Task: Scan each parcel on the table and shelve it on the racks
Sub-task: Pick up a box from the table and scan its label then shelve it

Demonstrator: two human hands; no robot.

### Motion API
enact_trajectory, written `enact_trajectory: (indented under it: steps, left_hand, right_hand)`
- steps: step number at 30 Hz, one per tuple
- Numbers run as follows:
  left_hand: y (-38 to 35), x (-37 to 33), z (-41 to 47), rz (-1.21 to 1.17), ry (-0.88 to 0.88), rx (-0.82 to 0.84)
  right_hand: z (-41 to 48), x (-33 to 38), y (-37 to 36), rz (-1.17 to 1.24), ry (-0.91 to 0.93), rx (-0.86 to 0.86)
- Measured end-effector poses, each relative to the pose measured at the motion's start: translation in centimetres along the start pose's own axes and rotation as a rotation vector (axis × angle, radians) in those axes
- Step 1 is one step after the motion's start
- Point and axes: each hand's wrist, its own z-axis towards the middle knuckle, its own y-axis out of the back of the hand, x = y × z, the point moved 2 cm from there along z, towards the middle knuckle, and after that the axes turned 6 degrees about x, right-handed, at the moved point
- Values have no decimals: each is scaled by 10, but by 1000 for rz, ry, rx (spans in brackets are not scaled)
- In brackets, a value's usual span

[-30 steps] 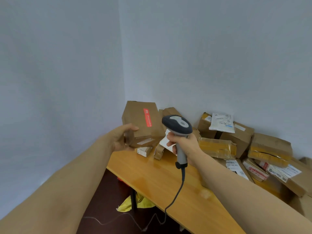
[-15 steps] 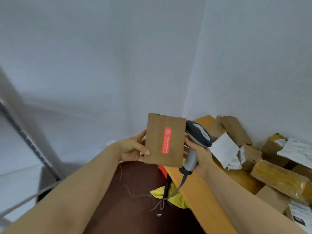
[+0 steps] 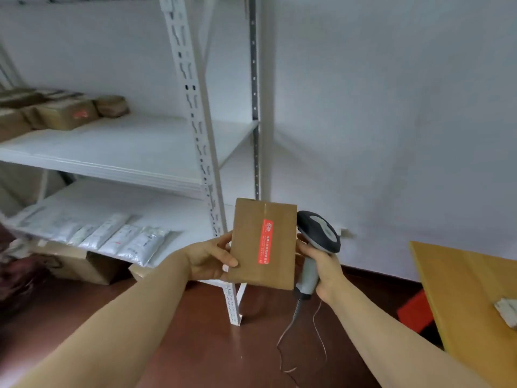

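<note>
A flat brown cardboard parcel (image 3: 263,245) with a red label is held upright before the white racks (image 3: 126,152), a grey scanner (image 3: 317,239) just beside it.

One head-worn view faces forward and down toward the nearby rack (image 3: 126,152).

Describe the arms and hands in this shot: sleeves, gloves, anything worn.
Nothing worn shows. The left arm and right arm are bare right down to the frame's lower edge, with no sleeve in view. The left hand and right hand are ungloved, and no watch, band or ring is visible.
</note>
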Motion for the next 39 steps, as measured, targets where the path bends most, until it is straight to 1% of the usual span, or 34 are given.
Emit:
enact_trajectory:
  steps: [2,5,9,11,14,16,18,20,23,26,30,33,35,39]
  left_hand:
    - [27,3,-38,-58,-45,-56]
    - [69,6,-93,-77,-96,-136]
    - [118,6,-161,-110,-124,-222]
    - [139,7,-187,-89,-139,-320]
    - [159,4,-211,-42,-156,-520]
    - [168,2,-214,-45,-195,-637]
    - [166,-2,-209,-102,-245,-684]
    - [156,-5,-200,-105,-250,-653]
    - [139,-3,-186,-15,-207,-580]
    - [130,1,-179,-27,-181,-584]
    - [133,6,-189,-60,-178,-565]
    - [131,4,-199,-68,-200,-511]
    - [128,2,-204,-82,-185,-493]
    - [127,-4,-204,-144,-141,-547]
  right_hand:
    - [7,-13,-45,11,-48,89]
    - [19,-39,-110,10,-94,197]
    - [29,-77,-192,1,-129,249]
    - [29,-87,-224,-25,-130,256]
    - [27,-90,-255,-146,-71,259]
    - [27,-87,-263,-215,-10,246]
    - [28,-84,-265,-268,36,229]
    - [29,-81,-264,-298,50,215]
    - [26,-74,-260,-308,77,217]
    - [23,-67,-253,-305,108,243]
    - [29,-61,-235,-178,3,239]
    - [33,-52,-223,-70,-65,237]
    - [30,-47,-220,-44,-125,283]
    - [22,-52,-225,11,-246,394]
